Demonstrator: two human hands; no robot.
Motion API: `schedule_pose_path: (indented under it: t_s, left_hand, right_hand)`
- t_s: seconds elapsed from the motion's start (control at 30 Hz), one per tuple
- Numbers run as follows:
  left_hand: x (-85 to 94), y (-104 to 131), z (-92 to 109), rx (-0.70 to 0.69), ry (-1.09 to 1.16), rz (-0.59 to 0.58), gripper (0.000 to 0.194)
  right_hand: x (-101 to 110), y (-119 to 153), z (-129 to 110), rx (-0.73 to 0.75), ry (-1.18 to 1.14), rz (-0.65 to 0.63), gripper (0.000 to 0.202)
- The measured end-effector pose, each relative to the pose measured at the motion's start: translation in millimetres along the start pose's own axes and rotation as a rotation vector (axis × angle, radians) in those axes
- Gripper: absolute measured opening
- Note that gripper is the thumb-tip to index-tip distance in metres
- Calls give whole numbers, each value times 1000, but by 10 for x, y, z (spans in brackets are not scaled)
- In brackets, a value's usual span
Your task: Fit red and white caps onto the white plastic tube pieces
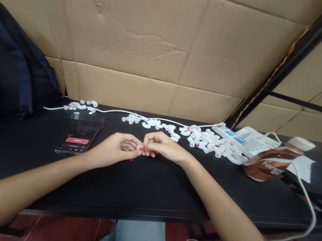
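Observation:
Both hands meet above the black table [151,191], near the middle of the view. My left hand [117,149] is closed on a small white plastic piece [139,147], held between thumb and fingers. My right hand [163,146] pinches at a small red part [142,149] that touches the white piece. Its fingertips partly cover both. Another red bit [131,159] shows just below my left thumb. Behind my right hand lies a large pile of white plastic pieces [212,141], a few with red parts. Smaller groups of white pieces [82,105] lie along the table's back.
A phone [77,140] lies left of my left hand. The dark backpack [10,63] stands at the far left. To the right are a brown-labelled bottle [275,160], a white-and-blue box [245,138] and a white cable [307,197]. Cardboard [149,35] rises behind the table.

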State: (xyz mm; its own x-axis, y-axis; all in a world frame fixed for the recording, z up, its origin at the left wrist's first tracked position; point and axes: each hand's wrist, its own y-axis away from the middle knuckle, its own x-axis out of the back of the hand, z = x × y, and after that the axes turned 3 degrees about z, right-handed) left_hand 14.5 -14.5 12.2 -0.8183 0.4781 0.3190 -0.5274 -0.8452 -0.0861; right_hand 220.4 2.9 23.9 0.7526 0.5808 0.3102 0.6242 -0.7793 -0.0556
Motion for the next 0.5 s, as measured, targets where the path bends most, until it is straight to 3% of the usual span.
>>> schedule_pose_path:
  t_s: [0.13, 0.27, 0.4, 0.5]
  left_hand:
    - [5, 9, 7, 5, 16, -18, 26]
    - [11, 16, 17, -49, -118, 9, 26]
    - [12, 23, 36, -153, -302, 56, 25]
    - [5, 28, 45, -159, -309, 48, 25]
  right_hand:
    - [30, 7, -22, 26, 83, 39, 11]
    - [100, 19, -27, 72, 231, 37, 15]
    - [167, 73, -47, -2, 388, -121, 13]
    - [203, 125, -66, -111, 485, -249, 7]
